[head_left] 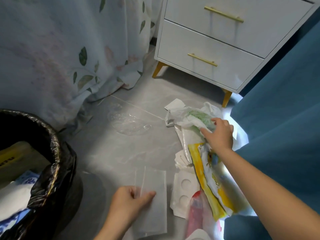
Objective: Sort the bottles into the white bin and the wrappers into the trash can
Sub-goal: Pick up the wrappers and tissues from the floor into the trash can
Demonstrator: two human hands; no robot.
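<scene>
My left hand (129,200) pinches a clear, frosted plastic wrapper (154,184) low in the middle of the head view, thumb on top of it. My right hand (219,134) reaches out over a pile of wrappers by the blue fabric and grips a crumpled white and green plastic bag (194,118). Beneath it lie a yellow printed wrapper (204,172), a white moulded tray (184,191) and a pink wrapper (195,215). The trash can (57,153), lined with a black bag, stands at the left with wrappers inside. A flattened clear plastic piece (129,122) lies on the floor.
A white nightstand (216,49) with gold handles and legs stands at the back right. A flowered curtain (69,58) hangs at the left and bunches on the grey tiled floor (112,153). Blue fabric (285,118) fills the right side. No white bin is in view.
</scene>
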